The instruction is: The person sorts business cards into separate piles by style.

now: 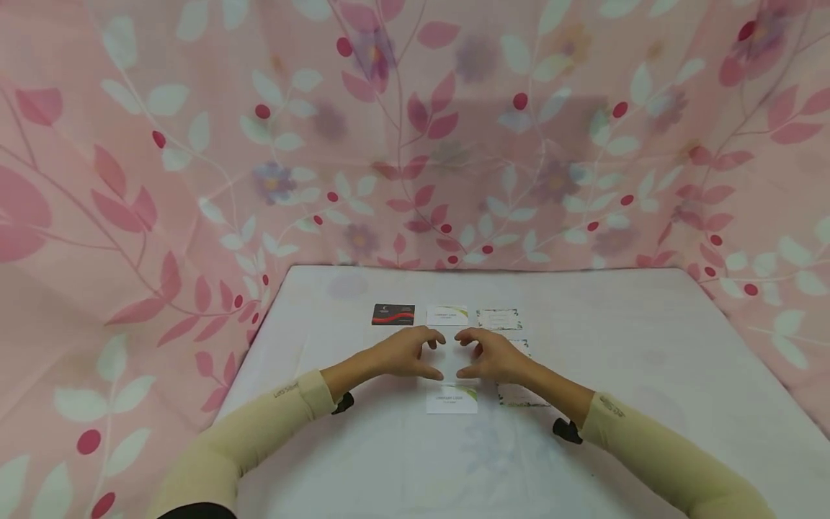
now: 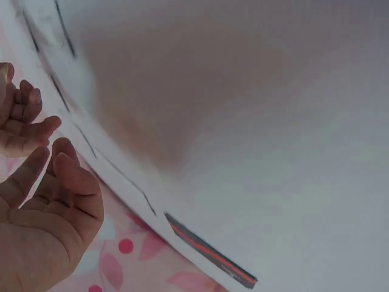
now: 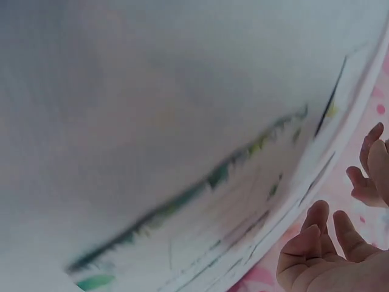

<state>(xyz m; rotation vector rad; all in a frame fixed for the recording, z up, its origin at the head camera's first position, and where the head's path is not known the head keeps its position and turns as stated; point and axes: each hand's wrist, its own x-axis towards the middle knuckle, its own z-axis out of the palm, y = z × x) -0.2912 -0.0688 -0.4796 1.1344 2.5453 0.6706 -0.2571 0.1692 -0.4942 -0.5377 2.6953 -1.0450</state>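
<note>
My left hand and right hand face each other above the table, fingertips a small gap apart. Fingers on both are loosely bent, and I see nothing held in either. Cards lie flat around them: a black card with a red wave, a white card with a green corner and a leaf-bordered card behind. In front lies another white green-cornered card. The right hand and forearm partly cover a second leaf-bordered card and a third. A pale patch shows between the hands; I cannot tell what it is.
A white cloth covers the table. Pink floral curtain hangs behind it and along both sides. Dark wrist devices sit under the sleeve cuffs.
</note>
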